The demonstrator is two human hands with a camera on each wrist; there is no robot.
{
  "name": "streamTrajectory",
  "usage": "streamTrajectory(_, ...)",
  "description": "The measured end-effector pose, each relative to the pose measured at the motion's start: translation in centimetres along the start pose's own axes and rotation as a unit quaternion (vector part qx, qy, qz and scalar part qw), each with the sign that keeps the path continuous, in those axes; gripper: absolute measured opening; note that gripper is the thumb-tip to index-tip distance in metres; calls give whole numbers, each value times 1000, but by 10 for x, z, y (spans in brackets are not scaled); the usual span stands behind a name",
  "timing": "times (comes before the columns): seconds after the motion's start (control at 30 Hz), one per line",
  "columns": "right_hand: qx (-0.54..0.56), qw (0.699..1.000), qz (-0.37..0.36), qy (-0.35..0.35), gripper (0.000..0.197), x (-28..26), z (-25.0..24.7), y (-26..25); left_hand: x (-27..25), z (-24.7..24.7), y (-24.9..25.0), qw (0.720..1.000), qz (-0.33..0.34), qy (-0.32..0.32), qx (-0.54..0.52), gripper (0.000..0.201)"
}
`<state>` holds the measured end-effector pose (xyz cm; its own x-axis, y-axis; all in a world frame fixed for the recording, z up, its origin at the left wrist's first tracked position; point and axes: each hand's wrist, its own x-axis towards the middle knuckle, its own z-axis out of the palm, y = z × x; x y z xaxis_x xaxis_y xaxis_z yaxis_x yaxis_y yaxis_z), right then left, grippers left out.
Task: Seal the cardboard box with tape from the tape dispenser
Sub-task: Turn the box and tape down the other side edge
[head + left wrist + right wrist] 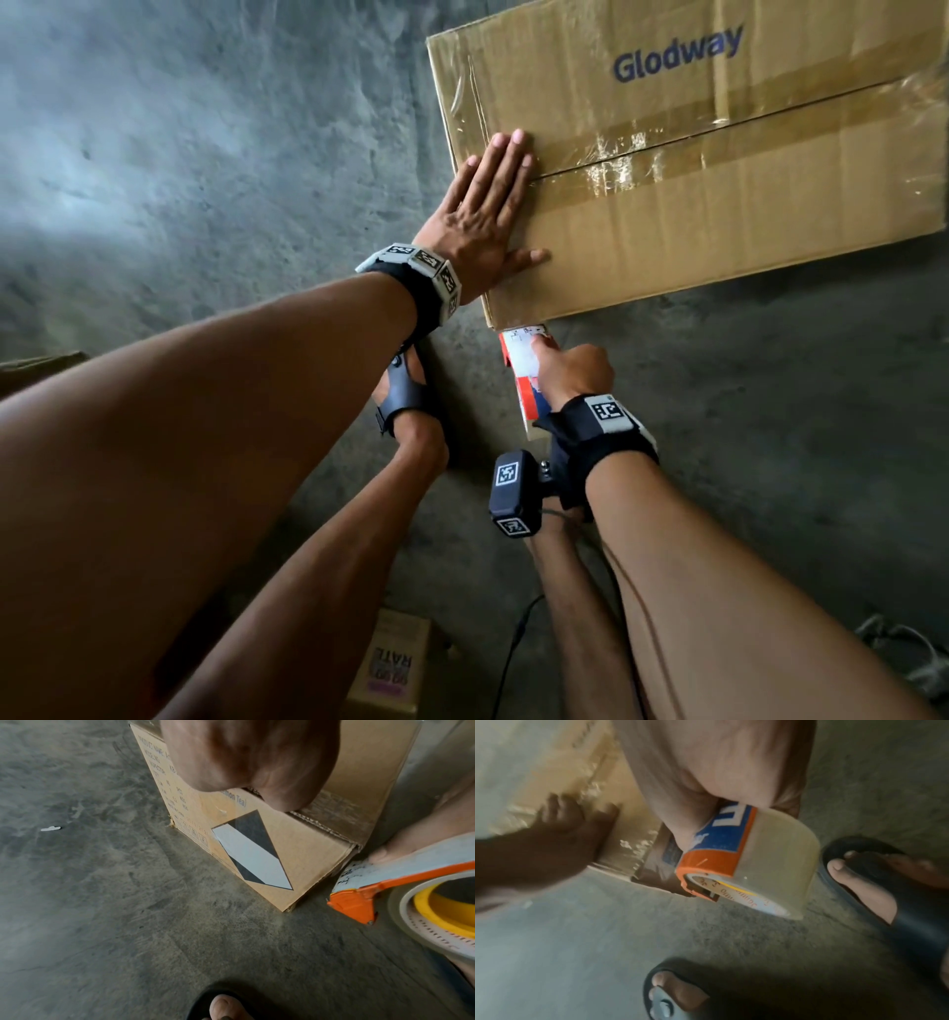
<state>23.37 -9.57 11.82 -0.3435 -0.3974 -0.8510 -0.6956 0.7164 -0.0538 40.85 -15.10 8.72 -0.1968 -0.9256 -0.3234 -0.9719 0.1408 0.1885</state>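
A large brown cardboard box (719, 195) marked "Glodway" stands on the concrete floor, its top flaps closed with shiny clear tape along the seam. My left hand (493, 205) lies flat on the box's top left corner, fingers straight, over the seam's end. My right hand (570, 370) grips an orange and white tape dispenser (524, 375) holding a clear tape roll (777, 862), its front end against the box's near bottom corner. In the left wrist view the dispenser (359, 900) sits right beside the box's side wall (257, 852).
My feet in black sandals (411, 406) stand on the floor close to the box's near side. A small cardboard box (395, 663) lies on the floor below, with a black cable (513, 647) beside it. A scrap of white paper (51, 828) lies on the floor left of the box.
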Motion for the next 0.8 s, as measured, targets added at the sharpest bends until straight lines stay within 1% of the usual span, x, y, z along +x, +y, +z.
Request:
streamTrajectory(0.13,6,1000,-6,-6,63,1,-1,-6,1,-2,2,1000,-2,-16,-5,97)
streamTrajectory(0.2,11,1000,-12,-1,62,-4,-7,-3,0,-8,2,999,-13,-36,-9,101)
streamTrajectory(0.37,-12,999,-32,7,65,-12,-25,20,-4,-21,11,997,-5,-79,3,137)
streamTrajectory(0.47,1,999,-45,8,67,-16,-38,32,-20,-17,23,995,3,-94,32,151)
streamTrajectory(0.53,1,998,-64,3,64,-15,-48,39,-33,-8,37,993,-8,-108,38,154)
streamTrajectory(0.6,9,996,-86,0,62,-12,-59,44,-42,1,52,993,-40,-102,34,145)
streamTrajectory(0.7,24,992,-124,3,60,-1,-68,50,-41,13,73,993,-98,-56,36,113)
streamTrajectory(0.73,24,991,-134,-1,59,2,-71,52,-41,16,78,992,-115,-41,41,105)
streamTrajectory(0.8,22,989,-149,-5,58,10,-78,58,-38,23,86,989,-137,-23,42,95)
